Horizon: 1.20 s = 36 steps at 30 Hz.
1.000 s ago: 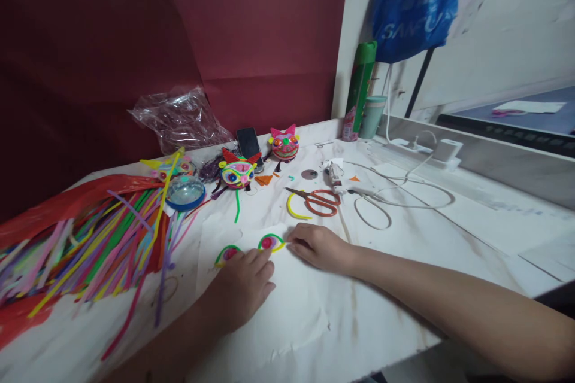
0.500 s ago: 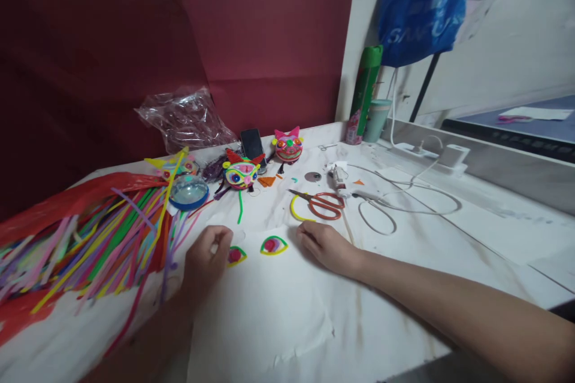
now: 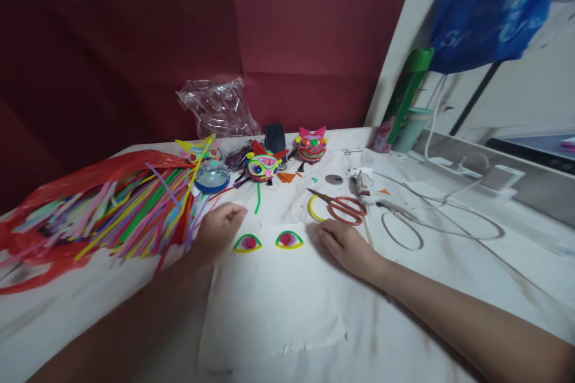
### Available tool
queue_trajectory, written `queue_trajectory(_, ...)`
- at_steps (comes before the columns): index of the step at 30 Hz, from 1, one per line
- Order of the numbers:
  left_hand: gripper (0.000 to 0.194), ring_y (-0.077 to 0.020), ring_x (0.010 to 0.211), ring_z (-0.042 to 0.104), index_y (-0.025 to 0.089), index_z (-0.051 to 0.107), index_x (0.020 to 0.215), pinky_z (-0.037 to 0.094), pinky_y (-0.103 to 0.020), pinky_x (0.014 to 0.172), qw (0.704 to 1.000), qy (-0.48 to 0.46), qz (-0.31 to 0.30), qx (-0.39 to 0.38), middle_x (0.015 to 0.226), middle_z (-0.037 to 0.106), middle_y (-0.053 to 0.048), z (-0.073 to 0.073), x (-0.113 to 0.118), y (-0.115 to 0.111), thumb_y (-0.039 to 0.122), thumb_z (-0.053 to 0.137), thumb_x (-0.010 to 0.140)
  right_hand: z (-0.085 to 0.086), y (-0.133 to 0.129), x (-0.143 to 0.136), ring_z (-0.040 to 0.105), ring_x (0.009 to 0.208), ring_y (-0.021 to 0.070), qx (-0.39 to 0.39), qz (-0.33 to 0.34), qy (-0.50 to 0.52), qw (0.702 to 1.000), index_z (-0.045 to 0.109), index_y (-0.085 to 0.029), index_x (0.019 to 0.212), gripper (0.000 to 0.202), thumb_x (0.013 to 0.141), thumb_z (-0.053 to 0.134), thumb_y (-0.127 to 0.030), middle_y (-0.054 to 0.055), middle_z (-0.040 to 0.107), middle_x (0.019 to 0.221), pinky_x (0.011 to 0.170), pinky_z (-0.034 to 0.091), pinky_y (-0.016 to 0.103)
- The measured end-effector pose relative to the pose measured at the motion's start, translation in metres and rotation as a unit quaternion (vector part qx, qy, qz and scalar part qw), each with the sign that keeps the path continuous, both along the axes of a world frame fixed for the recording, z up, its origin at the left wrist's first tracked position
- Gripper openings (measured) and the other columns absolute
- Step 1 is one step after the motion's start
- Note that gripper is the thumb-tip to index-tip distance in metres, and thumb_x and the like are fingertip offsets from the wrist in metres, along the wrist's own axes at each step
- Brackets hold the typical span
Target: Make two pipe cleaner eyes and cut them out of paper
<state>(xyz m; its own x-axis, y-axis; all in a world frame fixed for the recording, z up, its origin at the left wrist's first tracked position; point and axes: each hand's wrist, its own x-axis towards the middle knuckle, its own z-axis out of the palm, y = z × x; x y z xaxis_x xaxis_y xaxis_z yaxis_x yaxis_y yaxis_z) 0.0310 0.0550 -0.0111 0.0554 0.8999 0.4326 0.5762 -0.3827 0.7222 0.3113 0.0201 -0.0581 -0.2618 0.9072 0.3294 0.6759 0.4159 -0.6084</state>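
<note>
Two eye shapes made of green, white, purple, red and yellow strips lie near the top of a white paper sheet [image 3: 274, 305]: the left eye [image 3: 247, 243] and the right eye [image 3: 289, 240]. My left hand [image 3: 221, 228] hovers just left of the left eye, blurred, its fingers bent together; whatever they hold is not discernible. My right hand [image 3: 345, 246] rests on the table right of the eyes, fingers curled in, with nothing visible in them. Beyond its fingertips lie a curved yellow strip [image 3: 316, 208] and orange-handled scissors [image 3: 344, 209].
Many coloured fuzzy strips [image 3: 135, 209] lie on red plastic at left, near a blue-rimmed clear dish [image 3: 212, 178]. Two decorated animal heads [image 3: 263, 169] and a phone [image 3: 275, 139] stand behind. A glue gun [image 3: 363, 185] with a looped cable lies at right.
The view has swung left, so the things appear further right. My left hand has drawn away from the left eye, which now shows whole. My right hand keeps its place beside the scissors.
</note>
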Motion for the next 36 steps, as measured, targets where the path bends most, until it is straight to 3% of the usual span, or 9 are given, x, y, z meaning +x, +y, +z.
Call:
queue_trajectory(2, 0.020, -0.0169, 0.069, 0.064, 0.020, 0.065, 0.073, 0.049, -0.028, 0.065, 0.981, 0.114, -0.155, 0.025, 0.072, 0.069, -0.003, -0.007, 0.012, -0.016, 0.025, 0.049, 0.084, 0.001, -0.001, -0.001, 0.062, 0.076, 0.0184, 0.022, 0.026, -0.007, 0.999, 0.063, -0.016, 0.090, 0.021, 0.089, 0.042, -0.018, 0.008, 0.066, 0.084, 0.072, 0.051, 0.031)
queue_trajectory(4, 0.022, -0.0182, 0.082, 0.065, 0.018, 0.066, 0.081, 0.051, -0.031, 0.076, 0.936, 0.187, -0.278, 0.107, 0.084, 0.072, -0.006, -0.016, 0.023, -0.030, 0.018, 0.045, 0.087, 0.002, -0.002, -0.004, 0.061, 0.083, 0.0190, 0.052, 0.065, -0.009, 0.996, 0.065, -0.016, 0.096, 0.024, 0.089, 0.042, -0.015, 0.010, 0.066, 0.089, 0.077, 0.050, 0.032)
queue_trajectory(7, 0.016, -0.0234, 0.109, 0.059, 0.018, 0.065, 0.094, 0.047, -0.039, 0.092, 0.892, 0.264, -0.324, 0.175, 0.112, 0.069, -0.010, -0.028, 0.034, -0.043, 0.014, 0.053, 0.084, 0.004, -0.004, -0.007, 0.058, 0.083, 0.0198, 0.105, 0.121, -0.028, 0.987, 0.067, -0.015, 0.101, 0.026, 0.091, 0.042, -0.015, 0.011, 0.063, 0.088, 0.075, 0.049, 0.033)
queue_trajectory(13, 0.025, -0.0272, 0.115, 0.053, 0.020, 0.061, 0.103, 0.045, -0.045, 0.096, 0.882, 0.323, -0.315, 0.138, 0.122, 0.064, -0.008, -0.031, 0.039, -0.046, 0.018, 0.062, 0.078, 0.002, -0.006, -0.011, 0.052, 0.083, 0.0227, 0.143, 0.139, -0.118, 0.973, 0.068, -0.016, 0.102, 0.026, 0.086, 0.049, -0.010, 0.012, 0.059, 0.089, 0.075, 0.044, 0.038)
queue_trajectory(22, 0.026, -0.0331, 0.117, 0.048, 0.019, 0.061, 0.104, 0.043, -0.050, 0.095, 0.877, 0.359, -0.294, 0.124, 0.129, 0.059, -0.010, -0.028, 0.039, -0.050, 0.025, 0.062, 0.079, 0.000, -0.005, -0.015, 0.052, 0.082, 0.0226, 0.141, 0.117, -0.137, 0.973, 0.069, -0.015, 0.098, 0.024, 0.090, 0.047, -0.015, 0.012, 0.060, 0.088, 0.075, 0.044, 0.038)
queue_trajectory(26, 0.027, -0.0323, 0.114, 0.050, 0.019, 0.060, 0.105, 0.044, -0.049, 0.092, 0.879, 0.346, -0.298, 0.137, 0.127, 0.061, -0.010, -0.028, 0.038, -0.050, 0.023, 0.062, 0.078, 0.002, -0.002, -0.010, 0.056, 0.087, 0.0202, 0.080, 0.138, -0.019, 0.987, 0.067, -0.017, 0.099, 0.028, 0.086, 0.044, -0.008, 0.011, 0.062, 0.093, 0.079, 0.048, 0.034)
queue_trajectory(29, 0.027, -0.0278, 0.113, 0.052, 0.019, 0.057, 0.107, 0.044, -0.045, 0.094, 0.900, 0.272, -0.288, 0.183, 0.125, 0.061, -0.010, -0.028, 0.035, -0.046, 0.018, 0.058, 0.081, 0.001, 0.000, -0.007, 0.059, 0.088, 0.0180, 0.003, 0.101, 0.060, 0.993, 0.064, -0.017, 0.095, 0.023, 0.085, 0.045, -0.009, 0.008, 0.064, 0.093, 0.080, 0.048, 0.031)
queue_trajectory(31, 0.022, -0.0237, 0.110, 0.054, 0.019, 0.056, 0.106, 0.046, -0.041, 0.094, 0.923, 0.198, -0.257, 0.206, 0.118, 0.063, -0.011, -0.028, 0.032, -0.041, 0.016, 0.053, 0.084, 0.001, 0.000, -0.006, 0.057, 0.074, 0.0158, -0.035, 0.054, 0.076, 0.995, 0.060, -0.017, 0.086, 0.011, 0.084, 0.050, -0.014, 0.005, 0.063, 0.082, 0.069, 0.048, 0.028)
queue_trajectory(36, 0.014, -0.0215, 0.099, 0.061, 0.020, 0.061, 0.091, 0.049, -0.036, 0.088, 0.982, 0.081, -0.102, 0.135, 0.100, 0.067, -0.008, -0.027, 0.019, -0.015, 0.024, 0.050, 0.083, 0.001, 0.000, -0.004, 0.045, 0.059, 0.0126, -0.063, 0.017, 0.081, 0.995, 0.050, -0.019, 0.074, 0.013, 0.086, 0.049, -0.024, -0.001, 0.052, 0.066, 0.055, 0.039, 0.024)
